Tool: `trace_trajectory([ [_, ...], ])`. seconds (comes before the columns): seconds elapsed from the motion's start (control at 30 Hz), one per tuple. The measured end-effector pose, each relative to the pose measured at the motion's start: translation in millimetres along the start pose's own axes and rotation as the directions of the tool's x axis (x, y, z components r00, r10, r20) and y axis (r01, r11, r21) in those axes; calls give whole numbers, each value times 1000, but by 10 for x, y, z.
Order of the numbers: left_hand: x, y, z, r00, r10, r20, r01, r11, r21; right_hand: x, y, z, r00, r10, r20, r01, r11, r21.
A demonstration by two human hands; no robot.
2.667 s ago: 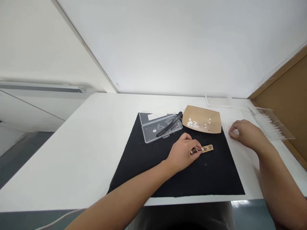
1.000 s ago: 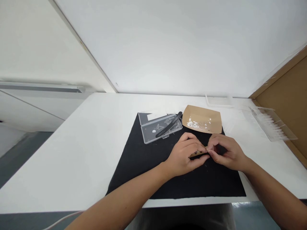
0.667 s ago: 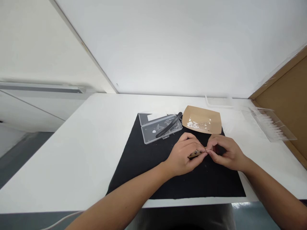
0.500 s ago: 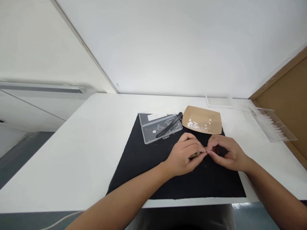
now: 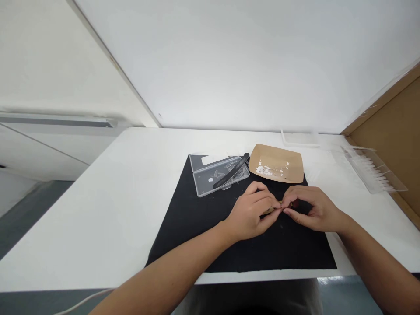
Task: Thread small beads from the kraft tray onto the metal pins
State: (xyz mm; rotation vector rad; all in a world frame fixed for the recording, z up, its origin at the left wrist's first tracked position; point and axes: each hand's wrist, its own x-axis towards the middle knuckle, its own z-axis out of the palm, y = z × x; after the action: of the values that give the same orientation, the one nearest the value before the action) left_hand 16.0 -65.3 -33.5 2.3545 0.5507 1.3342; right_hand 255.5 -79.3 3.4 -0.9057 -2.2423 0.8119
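over the middle of the black mat [image 5: 197,236], both hands are meeting fingertip to fingertip. the left hand [image 5: 251,214] is curling its fingers around one end of a small tan strip [image 5: 271,211], pinching it between thumb and forefinger and keeping it just above the mat. the right hand [image 5: 311,210] is closing its thumb and forefinger at the strip's other end, right where the two hands are touching; whether it is gripping the strip itself or some tiny piece on it is too small to tell. most of the strip is hiding behind the fingers, with only a sliver showing between them.

just beyond the hands, at the far edge of the mat, a brown paper tray [image 5: 292,173] is sitting with small white bits [image 5: 264,169] scattered in its bed. beside it on the left, a clear plastic case [image 5: 210,179] is lying flat, and a black file [image 5: 231,171] is resting slantwise across its lid. the mat is lying on a white table [image 5: 98,210]. well apart on the right, near a brown board [image 5: 397,144], a clear rack of pale tips [image 5: 372,170] is lying at an angle, and a clear lid [image 5: 299,138] is sitting near the wall.
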Motion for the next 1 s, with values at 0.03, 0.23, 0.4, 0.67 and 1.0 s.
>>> trace_trajectory([
  [0.03,-6,-6,4,1000,3,1,-3,1000,0,-2,11,5,1000,1,-1,-1,1000,-11],
  [0.23,-19,-27,11,1000,4,12,-5,999,42,-15,21,1,999,14,29,-11,993,-117],
  [0.4,-13,-35,10,1000,3,14,-4,997,73,-18,-4,-28,998,3,65,7,986,-164],
  [0.67,-49,-64,21,1000,26,15,-27,995,93,-28,1,-93,1000,-7,25,13,969,-246],
  [1.0,-78,-103,173,975,-220,44,210,963,168,-63,72,-195,994,95,59,-60,897,-438],
])
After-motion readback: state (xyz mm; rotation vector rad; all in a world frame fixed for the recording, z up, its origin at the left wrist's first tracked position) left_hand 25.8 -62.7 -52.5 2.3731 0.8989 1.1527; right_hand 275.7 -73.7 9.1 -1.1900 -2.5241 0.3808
